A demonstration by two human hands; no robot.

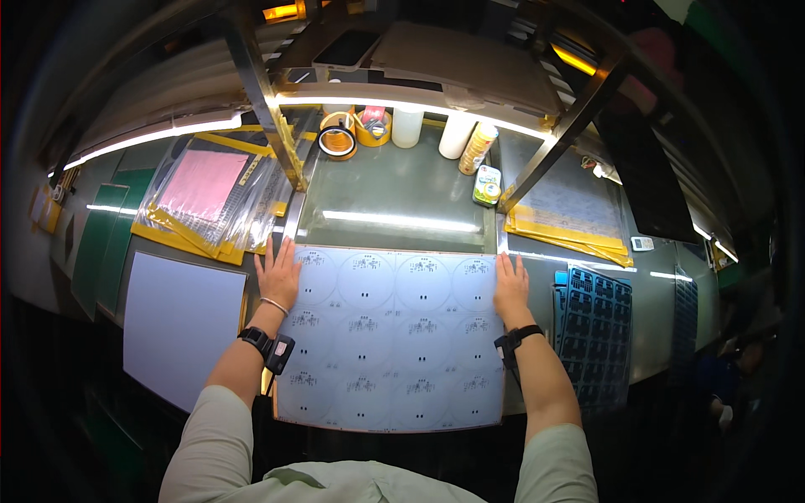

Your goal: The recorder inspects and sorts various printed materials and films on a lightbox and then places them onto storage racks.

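- Pale green sleeves (214,440) are seen nearest.
- Patterned panel (390,335) is flanked at its far corners by left hand (280,278) and right hand (511,289), fingers spread.
- It could be skewed by uneven pushing.

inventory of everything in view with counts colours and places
printed panel: 1, pale, between hands
plain panel: 1, pale, left
boards: 2+, green, far left
thin sheet: 1, pink, upper left
tape rolls: 2+, orange, rear
cylinders: 2, whitish, rear
canister: 1, yellow, rear
small box: 1, green-white, beside canister
yellow-edged sheets: count unclear, greyish, rear left and right
patterned boards: 2+, blue-black, right
phone: 1, dark, shelf
bench: 1, greenish, underneath
wrist devices: 2, black, wrists
left hand: 1, bare, panel's left edge
right hand: 1, bare, panel's right edge
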